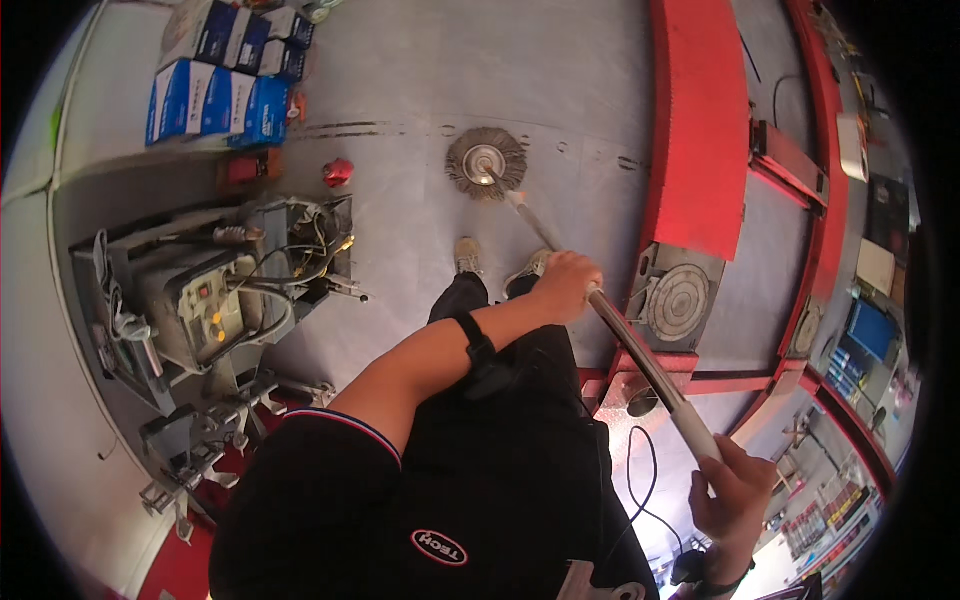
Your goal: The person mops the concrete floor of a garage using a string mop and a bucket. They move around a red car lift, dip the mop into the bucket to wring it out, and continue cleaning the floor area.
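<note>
A spin mop with a round head of grey strands (487, 164) rests on the grey floor, ahead of my shoes. Its metal handle (640, 350) slants back toward my right side. My left hand (566, 288) is closed around the middle of the pole, its arm reaching across my body. At the pole's upper end, my right hand (735, 488) is wrapped round the pale grip, lower right in the head view. Both hands hold the same mop.
Red lift ramps (700, 130) with a round turntable plate (683, 300) stand at my right. A worn machine (205, 315) with cables is on my left. Blue and white boxes (215, 100) sit far left. A red object (338, 172) lies on the floor nearby.
</note>
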### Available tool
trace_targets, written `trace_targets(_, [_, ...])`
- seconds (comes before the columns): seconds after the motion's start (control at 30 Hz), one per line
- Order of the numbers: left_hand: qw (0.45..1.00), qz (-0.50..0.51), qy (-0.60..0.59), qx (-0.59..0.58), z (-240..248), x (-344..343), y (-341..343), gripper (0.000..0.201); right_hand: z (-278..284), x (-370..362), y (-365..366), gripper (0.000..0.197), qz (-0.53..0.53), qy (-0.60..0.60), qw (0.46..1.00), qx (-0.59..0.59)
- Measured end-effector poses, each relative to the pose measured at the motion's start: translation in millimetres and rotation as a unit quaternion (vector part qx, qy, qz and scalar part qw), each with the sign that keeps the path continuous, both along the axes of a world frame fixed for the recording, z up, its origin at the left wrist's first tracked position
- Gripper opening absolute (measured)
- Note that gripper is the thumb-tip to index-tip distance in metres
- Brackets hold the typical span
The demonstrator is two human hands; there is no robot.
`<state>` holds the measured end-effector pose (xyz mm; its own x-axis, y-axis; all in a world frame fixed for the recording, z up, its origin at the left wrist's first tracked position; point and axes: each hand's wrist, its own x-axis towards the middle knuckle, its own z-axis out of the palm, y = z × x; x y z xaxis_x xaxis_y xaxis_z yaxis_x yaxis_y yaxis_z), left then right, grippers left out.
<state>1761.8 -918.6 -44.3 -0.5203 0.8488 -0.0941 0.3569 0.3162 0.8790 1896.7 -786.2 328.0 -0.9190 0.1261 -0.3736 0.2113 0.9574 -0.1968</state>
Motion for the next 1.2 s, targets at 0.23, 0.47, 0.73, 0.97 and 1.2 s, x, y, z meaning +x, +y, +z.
trace_targets(0.23, [0.988,0.142,0.056,0.005,-25.4,-32.8,-104.5,0.020,-36.5,-59.5,-52.0,0.024,0.150,0.031,0.985,-0.084])
trace_targets(0.47, [0.973,0.215,0.041,-0.070,-28.5,-46.2,-177.1,0.017,-60.3,-100.4,-89.0,0.017,0.264,0.055,0.958,-0.093])
trace_targets(0.73, [0.965,0.250,0.058,-0.054,-37.1,-18.0,-181.1,0.017,-59.8,-87.3,-87.1,0.023,0.279,-0.002,0.957,-0.077])
trace_targets(0.97, [0.985,0.164,0.058,-0.009,-35.2,37.8,-104.7,0.021,-57.7,11.4,-43.2,0.015,0.138,0.026,0.990,-0.031])
trace_targets(1.2, [0.997,-0.026,0.014,0.076,-23.4,152.3,45.1,0.024,-9.4,146.7,-7.9,0.012,-0.045,-0.013,0.994,0.095])
